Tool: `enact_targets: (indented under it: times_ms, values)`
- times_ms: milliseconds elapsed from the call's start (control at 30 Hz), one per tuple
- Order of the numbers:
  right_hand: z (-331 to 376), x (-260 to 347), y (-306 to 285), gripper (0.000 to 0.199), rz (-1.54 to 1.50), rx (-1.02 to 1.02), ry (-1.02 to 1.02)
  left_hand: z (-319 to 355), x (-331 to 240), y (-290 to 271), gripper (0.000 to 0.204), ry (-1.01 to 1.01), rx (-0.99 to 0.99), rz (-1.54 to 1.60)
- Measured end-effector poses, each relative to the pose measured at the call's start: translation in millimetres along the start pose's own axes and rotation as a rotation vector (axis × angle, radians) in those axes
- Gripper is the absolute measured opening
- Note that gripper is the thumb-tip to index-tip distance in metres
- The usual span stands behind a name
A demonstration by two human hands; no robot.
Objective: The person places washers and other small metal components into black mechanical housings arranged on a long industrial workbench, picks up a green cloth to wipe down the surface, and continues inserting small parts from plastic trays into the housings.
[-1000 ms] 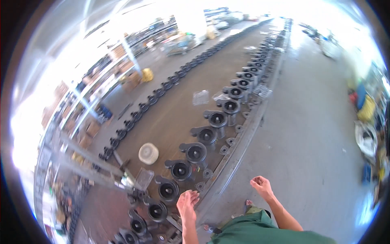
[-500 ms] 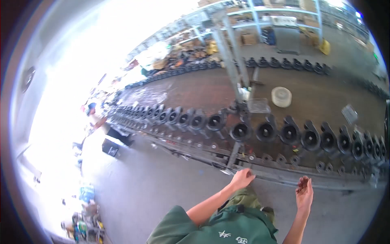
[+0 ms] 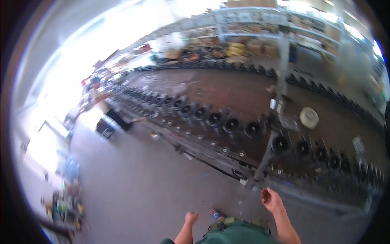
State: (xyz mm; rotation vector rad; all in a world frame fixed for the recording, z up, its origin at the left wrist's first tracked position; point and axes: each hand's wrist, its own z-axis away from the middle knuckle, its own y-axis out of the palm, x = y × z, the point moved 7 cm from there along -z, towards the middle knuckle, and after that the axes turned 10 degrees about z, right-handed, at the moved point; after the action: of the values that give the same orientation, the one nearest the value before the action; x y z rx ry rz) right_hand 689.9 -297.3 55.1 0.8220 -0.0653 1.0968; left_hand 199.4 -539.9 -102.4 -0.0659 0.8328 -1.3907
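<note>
My left hand (image 3: 191,218) hangs low over the grey floor, its fingers drawn into a loose fist with nothing visible in it. My right hand (image 3: 271,199) is raised beside the near edge of a long workbench (image 3: 227,161), close to the foot of a metal post. Its fingers are bent but apart, and no object shows in them. Along the bench runs a row of black round housings, among them a housing (image 3: 254,129) left of the post and another housing (image 3: 280,143) right of it. Small rings (image 3: 225,150) lie in front of the row.
A metal post (image 3: 280,77) rises from the bench. A white round tub (image 3: 309,117) stands on the dark surface behind the housings. At the left, another person (image 3: 106,103) stands by the bench near a black box (image 3: 105,129). Shelves (image 3: 252,35) with cartons line the back.
The view has swung left, so the bench and post sit further right. My left hand has dropped away from the bench edge, and my right hand has come nearer the post, its fingers more bent.
</note>
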Motion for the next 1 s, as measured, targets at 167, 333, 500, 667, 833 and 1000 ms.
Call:
enact_targets:
  times_ms: [167, 333, 500, 667, 833, 1000]
  values:
    - [-37, -44, 133, 0.037, -0.021, 0.143, -0.049, -58, 183, -97, 0.041, -0.468, 0.024, 0.435]
    - [-34, -43, 304, 0.067, 0.139, 0.425, -0.169, -115, 202, -145, 0.055, -0.584, 0.238, 0.623]
    - [-79, -51, 477, 0.085, 0.083, 0.691, -0.151, -209, 105, -258, 0.052, -0.173, 0.000, 0.800]
    - [-157, -91, 652, 0.093, 0.097, 0.886, -0.099, -227, -23, -375, 0.056, -0.033, -0.319, 0.766]
    - [-250, -176, 826, 0.093, 0.183, 1.005, 0.122, -223, 74, -457, 0.048, -0.062, -0.699, 0.695]
    - [-318, -279, 1000, 0.081, 0.527, 1.198, 0.313, -123, 240, -393, 0.054, -0.864, -0.843, 0.685]
